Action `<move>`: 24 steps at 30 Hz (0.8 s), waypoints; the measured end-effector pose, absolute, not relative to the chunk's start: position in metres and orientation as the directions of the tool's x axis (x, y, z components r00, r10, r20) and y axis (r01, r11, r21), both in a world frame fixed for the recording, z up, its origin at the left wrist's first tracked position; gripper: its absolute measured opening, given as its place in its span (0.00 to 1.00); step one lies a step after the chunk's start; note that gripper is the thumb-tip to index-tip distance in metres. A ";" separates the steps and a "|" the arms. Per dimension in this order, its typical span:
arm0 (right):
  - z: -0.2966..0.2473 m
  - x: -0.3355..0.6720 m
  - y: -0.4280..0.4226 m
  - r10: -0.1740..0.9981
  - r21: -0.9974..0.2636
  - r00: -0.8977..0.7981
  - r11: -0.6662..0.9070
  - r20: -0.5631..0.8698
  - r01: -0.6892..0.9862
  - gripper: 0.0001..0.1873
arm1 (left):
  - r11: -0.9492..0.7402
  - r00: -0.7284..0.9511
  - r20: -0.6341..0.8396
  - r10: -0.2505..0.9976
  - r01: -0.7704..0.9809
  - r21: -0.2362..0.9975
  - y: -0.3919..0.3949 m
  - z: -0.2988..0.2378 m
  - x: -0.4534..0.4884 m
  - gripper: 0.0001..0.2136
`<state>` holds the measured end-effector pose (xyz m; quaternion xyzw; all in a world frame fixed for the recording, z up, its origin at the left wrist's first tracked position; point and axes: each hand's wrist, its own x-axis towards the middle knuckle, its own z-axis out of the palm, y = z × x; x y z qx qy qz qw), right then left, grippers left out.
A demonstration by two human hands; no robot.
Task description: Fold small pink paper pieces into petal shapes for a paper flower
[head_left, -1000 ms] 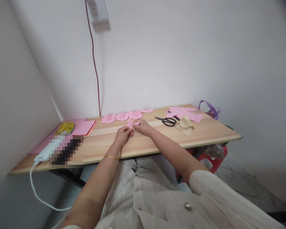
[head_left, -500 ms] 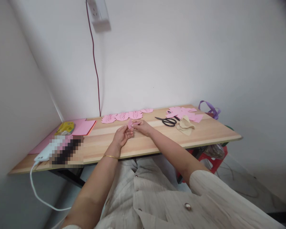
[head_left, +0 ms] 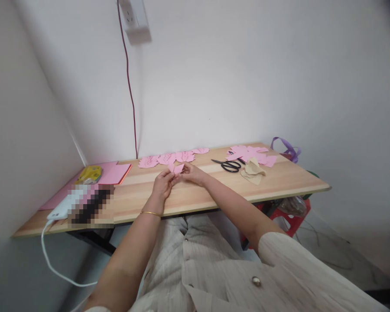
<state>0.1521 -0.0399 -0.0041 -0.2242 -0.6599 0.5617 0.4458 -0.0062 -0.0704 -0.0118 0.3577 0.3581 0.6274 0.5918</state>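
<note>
Pinching pink paper (head_left: 179,169), left hand (head_left: 163,183) and right hand (head_left: 193,174) are closed; a clear bag (head_left: 293,206) holds something brownish.

A dark-red cord (head_left: 129,82) hangs beside a white power socket (head_left: 134,15) on the far wall (head_left: 208,86), with a purple strap (head_left: 289,149) and, nearer, a red stool (head_left: 295,224) at right.

You're indoors at a papercraft corner; home, office or workshop, can't tell. Giveaways: your wooden-top table (head_left: 201,190) against a plain white wall (head_left: 208,86), socket (head_left: 129,16) up at far left, coloured sheets (head_left: 113,174) stacked left, black-handled scissors (head_left: 230,166) and pink scraps (head_left: 251,154) right, pink cut-outs (head_left: 166,159) along the far edge, the pink piece (head_left: 179,169) you're holding. Red plastic stool (head_left: 295,223) below the right end.
</note>
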 end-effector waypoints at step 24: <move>-0.009 0.153 -0.033 0.781 -0.831 -0.378 0.554 0.497 0.053 0.10 | -0.408 -0.155 0.429 0.890 0.146 0.901 -0.069 -0.020 -0.005 0.08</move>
